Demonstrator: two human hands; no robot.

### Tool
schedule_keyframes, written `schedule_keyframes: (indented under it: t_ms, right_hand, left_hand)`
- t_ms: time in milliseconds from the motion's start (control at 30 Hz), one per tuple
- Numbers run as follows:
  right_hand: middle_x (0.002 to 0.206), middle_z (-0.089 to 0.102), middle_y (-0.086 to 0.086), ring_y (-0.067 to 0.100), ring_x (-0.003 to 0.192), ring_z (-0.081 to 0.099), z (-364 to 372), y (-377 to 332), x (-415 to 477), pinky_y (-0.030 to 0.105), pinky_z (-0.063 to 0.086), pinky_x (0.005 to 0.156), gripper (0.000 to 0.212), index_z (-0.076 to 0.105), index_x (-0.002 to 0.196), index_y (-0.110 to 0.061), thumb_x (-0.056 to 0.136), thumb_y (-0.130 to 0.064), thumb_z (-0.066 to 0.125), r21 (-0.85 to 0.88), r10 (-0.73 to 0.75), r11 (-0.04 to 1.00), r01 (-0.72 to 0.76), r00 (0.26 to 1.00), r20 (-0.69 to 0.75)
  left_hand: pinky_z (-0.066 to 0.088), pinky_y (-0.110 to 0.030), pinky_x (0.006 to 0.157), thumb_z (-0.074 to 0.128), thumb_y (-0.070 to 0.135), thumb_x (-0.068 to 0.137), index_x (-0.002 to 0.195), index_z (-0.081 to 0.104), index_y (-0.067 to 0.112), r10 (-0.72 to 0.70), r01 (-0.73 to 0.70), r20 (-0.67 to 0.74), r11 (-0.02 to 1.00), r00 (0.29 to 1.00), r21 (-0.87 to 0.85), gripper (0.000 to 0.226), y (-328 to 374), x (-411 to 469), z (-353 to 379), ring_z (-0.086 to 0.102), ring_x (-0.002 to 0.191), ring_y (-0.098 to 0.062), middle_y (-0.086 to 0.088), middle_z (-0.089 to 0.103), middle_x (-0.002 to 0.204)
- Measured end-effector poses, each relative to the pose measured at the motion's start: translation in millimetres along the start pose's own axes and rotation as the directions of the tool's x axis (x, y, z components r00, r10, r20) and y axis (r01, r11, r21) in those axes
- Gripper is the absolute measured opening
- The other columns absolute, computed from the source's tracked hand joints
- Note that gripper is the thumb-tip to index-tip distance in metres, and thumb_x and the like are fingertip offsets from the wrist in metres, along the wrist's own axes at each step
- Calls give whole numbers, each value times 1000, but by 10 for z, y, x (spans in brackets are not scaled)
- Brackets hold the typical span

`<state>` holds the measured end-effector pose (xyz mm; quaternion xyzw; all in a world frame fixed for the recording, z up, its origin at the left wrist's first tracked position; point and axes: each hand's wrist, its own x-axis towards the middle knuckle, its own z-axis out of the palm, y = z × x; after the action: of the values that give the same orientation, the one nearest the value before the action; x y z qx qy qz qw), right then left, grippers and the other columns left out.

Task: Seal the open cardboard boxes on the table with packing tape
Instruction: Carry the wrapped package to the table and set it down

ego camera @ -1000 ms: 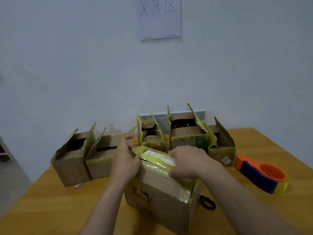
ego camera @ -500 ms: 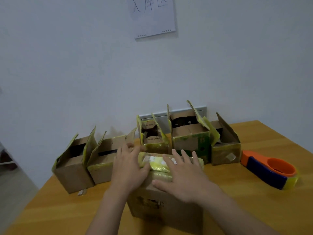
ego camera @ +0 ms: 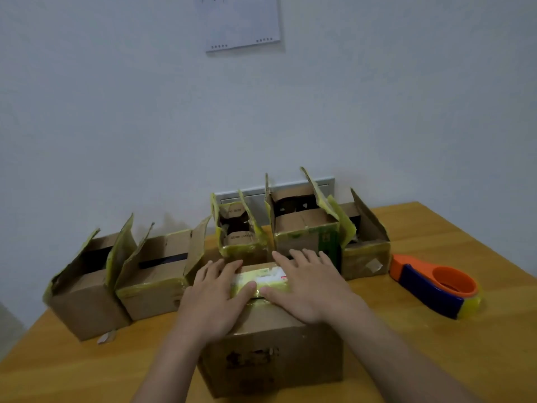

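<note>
Left hand (ego camera: 212,298) and right hand (ego camera: 308,286), fingers flat and spread, press box (ego camera: 273,353) flaps shut at table (ego camera: 436,359) front edge.

We read no text: print on the small open box (ego camera: 243,236), the white label (ego camera: 268,276) on the near box (ego camera: 270,359) and the wall sheet (ego camera: 242,21) is blurred.
</note>
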<state>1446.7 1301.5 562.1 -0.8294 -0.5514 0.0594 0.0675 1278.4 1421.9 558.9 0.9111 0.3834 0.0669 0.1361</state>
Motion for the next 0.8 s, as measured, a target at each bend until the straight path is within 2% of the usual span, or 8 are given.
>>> schedule_keyframes:
  t_ms: [133, 267, 367, 533, 600, 667, 733, 800]
  right_hand:
    - [147, 48, -5, 18, 137, 40, -8, 77, -47, 42, 33, 117, 68, 41, 150, -33, 94, -72, 41, 228, -8, 973, 44, 988, -157]
    - [124, 57, -13, 7, 119, 52, -30, 236, -109, 30, 49, 99, 39, 61, 128, -29, 94, -50, 61, 570, 122, 817, 80, 944, -308]
    - [119, 58, -14, 6, 111, 54, -39, 530, -186, 28, 51, 90, 32, 62, 121, -30, 94, -47, 62, 562, 254, 827, -11, 899, -356]
    - [112, 65, -2, 21, 99, 61, 31, 1440, -469, 33, 51, 74, 38, 64, 114, -24, 86, -49, 68, 402, 539, 815, -418, 801, -260]
    - [106, 66, 2, 28, 97, 62, 94, 1770, -612, 37, 52, 78, 36, 64, 107, -21, 81, -46, 70, 388, 664, 734, -557, 707, -243]
    - [110, 65, 4, 29, 103, 61, 213, 2010, -712, 39, 51, 87, 47, 60, 113, -19, 76, -44, 72, 333, 737, 673, -661, 640, -217]
    - [119, 63, 4, 28, 113, 57, 350, 2133, -765, 39, 48, 94, 56, 57, 122, -17, 76, -44, 74, 242, 761, 649, -722, 621, -188]
    - [121, 64, 1, 25, 117, 54, 458, 2181, -786, 37, 43, 96, 46, 59, 121, -19, 82, -38, 73, 155, 749, 659, -736, 626, -217]
  left_hand:
    - [19, -50, 126, 25, 80, 93, 149, 38, 53, 104, -93, -220, 994, 970, 58, 63, 56, -125, 5, 17, 155, -9, 21, 28, 163]
    - [6, -42, 126, 9, 106, 63, 151, 22, 63, 203, -203, 4, 976, 979, 75, 98, 189, -226, -52, 15, 153, -4, 27, 16, 165]
    - [-2, -43, 127, 12, 115, 45, 156, 4, 60, 200, -213, 94, 964, 975, 160, 125, 264, -230, -54, 4, 156, -11, 18, 2, 171]
    - [2, -46, 127, 15, 116, 43, 158, 6, 56, 193, -202, 66, 961, 979, 190, 130, 341, -176, 20, 8, 156, -16, 15, 7, 171]
    - [2, -46, 127, 14, 116, 44, 158, 5, 56, 195, -202, 53, 957, 979, 210, 129, 369, -170, 52, 9, 156, -16, 15, 8, 171]
    - [3, -46, 127, 13, 115, 45, 158, 5, 56, 199, -203, 43, 954, 979, 221, 128, 397, -161, 74, 10, 156, -15, 16, 8, 171]
    - [4, -46, 127, 13, 116, 45, 158, 6, 56, 204, -206, 32, 954, 978, 217, 128, 429, -145, 94, 11, 155, -15, 16, 9, 171]
    - [4, -46, 127, 14, 115, 46, 158, 7, 56, 213, -214, 25, 955, 977, 208, 127, 463, -131, 117, 11, 155, -16, 16, 10, 170]
